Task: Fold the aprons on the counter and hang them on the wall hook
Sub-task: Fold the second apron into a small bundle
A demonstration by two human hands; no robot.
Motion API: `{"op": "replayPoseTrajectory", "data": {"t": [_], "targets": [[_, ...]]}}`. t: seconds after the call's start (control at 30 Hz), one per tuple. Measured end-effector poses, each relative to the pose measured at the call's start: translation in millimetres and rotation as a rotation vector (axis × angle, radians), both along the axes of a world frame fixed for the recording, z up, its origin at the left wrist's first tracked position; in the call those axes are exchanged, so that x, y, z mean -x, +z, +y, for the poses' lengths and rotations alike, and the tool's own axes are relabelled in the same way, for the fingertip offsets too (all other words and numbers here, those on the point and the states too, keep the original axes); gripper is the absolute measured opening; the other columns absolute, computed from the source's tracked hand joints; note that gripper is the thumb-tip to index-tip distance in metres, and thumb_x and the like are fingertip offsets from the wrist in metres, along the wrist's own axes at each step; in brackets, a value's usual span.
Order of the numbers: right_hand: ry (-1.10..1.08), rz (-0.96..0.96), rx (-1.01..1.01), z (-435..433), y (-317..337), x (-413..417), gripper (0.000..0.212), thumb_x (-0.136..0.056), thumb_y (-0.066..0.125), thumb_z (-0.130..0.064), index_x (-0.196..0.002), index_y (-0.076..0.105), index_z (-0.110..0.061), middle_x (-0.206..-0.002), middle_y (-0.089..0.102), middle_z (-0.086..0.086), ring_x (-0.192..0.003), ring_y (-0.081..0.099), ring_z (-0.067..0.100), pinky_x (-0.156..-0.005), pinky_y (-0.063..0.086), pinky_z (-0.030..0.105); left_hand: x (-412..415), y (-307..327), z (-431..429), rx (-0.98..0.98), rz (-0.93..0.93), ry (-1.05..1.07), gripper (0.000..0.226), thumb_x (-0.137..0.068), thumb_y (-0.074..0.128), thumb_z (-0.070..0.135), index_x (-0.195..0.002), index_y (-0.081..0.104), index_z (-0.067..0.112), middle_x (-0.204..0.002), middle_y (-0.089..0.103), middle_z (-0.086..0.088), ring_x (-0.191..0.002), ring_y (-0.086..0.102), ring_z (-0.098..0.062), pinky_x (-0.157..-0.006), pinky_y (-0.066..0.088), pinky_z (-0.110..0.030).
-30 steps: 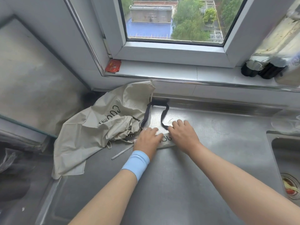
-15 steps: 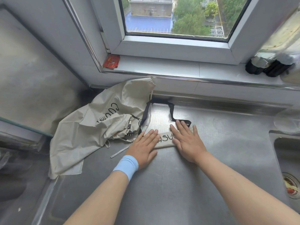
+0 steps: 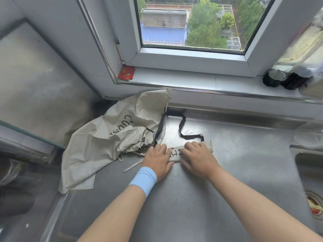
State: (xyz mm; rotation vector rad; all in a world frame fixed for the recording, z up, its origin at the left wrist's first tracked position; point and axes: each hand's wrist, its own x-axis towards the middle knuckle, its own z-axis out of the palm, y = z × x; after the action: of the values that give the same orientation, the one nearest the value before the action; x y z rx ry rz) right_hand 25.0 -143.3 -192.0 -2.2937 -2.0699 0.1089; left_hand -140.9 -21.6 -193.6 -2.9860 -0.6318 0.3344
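Narrow folded apron (image 3: 175, 155) beside crumpled apron (image 3: 97, 145)

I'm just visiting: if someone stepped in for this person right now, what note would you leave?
The left hand grips the folded apron at its left end; the right hand grips its right half.
It lies on the counter, black strap trailing behind; the crumpled apron lies to its left.
Done: one apron folded small. Left: fold the other, hang both; no hook in view.
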Motion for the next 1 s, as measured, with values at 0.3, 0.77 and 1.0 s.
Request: {"op": "replayPoseTrajectory", "data": {"t": [0.3, 0.77, 1.0], "targets": [[0.049, -0.193, 0.005, 2, -6, -7, 0.004, -0.072, 0.061, -0.013, -0.075, 0.062, -0.016, -0.075, 0.059, 0.003, -0.065, 0.057, 0.021, -0.042, 0.046, 0.033, 10, -9, 9, 0.072, -0.245, 0.073, 0.030, -0.070, 0.077, 0.043, -0.087, 0.064, 0.022, -0.082, 0.060, 0.002, -0.071, 0.057, -0.022, -0.056, 0.046, -0.033], [-0.185, -0.154, 0.013, 17, -14, -29, 0.047, -0.094, 0.034, -0.050, -0.071, 0.060, -0.019, -0.071, 0.061, 0.002, -0.068, 0.059, 0.027, -0.056, 0.037, 0.036, -5, 3, 30, 0.410, -0.215, 0.323, 0.022, -0.097, 0.048, 0.043, -0.113, 0.058, 0.031, -0.104, 0.062, 0.006, -0.103, 0.054, -0.020, -0.085, 0.045, -0.035], [-0.214, 0.037, 0.084, 29, -14, -35, 0.037, -0.097, 0.039, -0.056, -0.099, 0.053, -0.022, -0.097, 0.067, -0.003, -0.092, 0.060, 0.024, -0.071, 0.032, 0.037, -29, 2, 9, 0.110, -0.244, 0.068, 0.033, -0.076, 0.037, 0.016, -0.081, 0.068, 0.026, -0.101, 0.067, -0.004, -0.077, 0.060, -0.027, -0.058, 0.047, -0.032]]}}
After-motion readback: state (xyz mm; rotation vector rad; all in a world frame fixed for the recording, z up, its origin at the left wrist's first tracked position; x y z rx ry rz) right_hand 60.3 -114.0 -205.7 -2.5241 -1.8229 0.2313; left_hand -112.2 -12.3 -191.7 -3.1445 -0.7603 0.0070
